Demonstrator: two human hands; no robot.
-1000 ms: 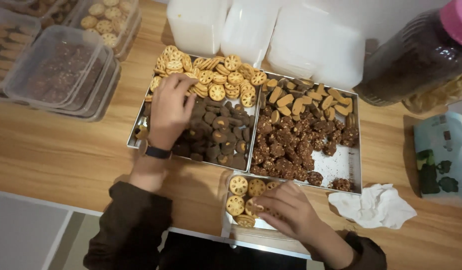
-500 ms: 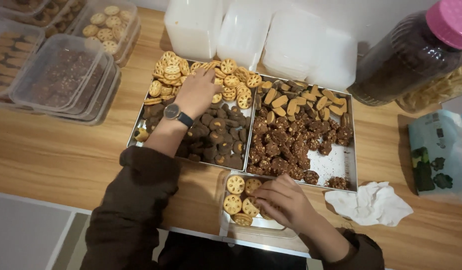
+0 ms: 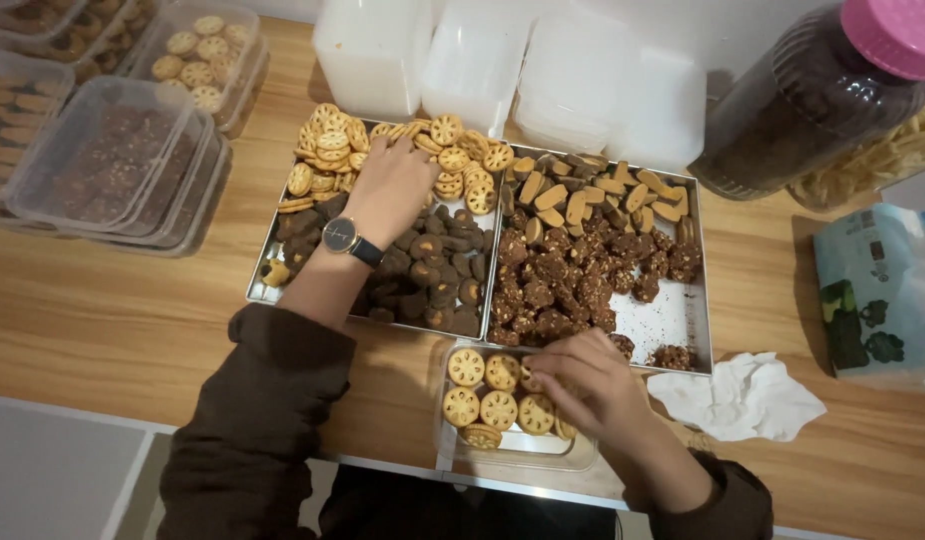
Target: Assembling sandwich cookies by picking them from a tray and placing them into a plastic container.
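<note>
Round golden biscuits (image 3: 382, 150) with a wheel-like pattern of holes lie heaped across the far end of the left metal tray (image 3: 265, 290), some flat, some tipped on edge; the left hand (image 3: 387, 190) rests palm-down among them, fingers buried in the pile. Nearer the table's front edge, a clear plastic box (image 3: 522, 455) sits just in front of the trays, open, holding more of the same biscuits (image 3: 482, 390) laid flat in two rows, pale tan and side by side, touching. The right hand (image 3: 582, 385) hovers over the box's right end, fingertips pinched on a biscuit (image 3: 530, 378) at the row's edge.
</note>
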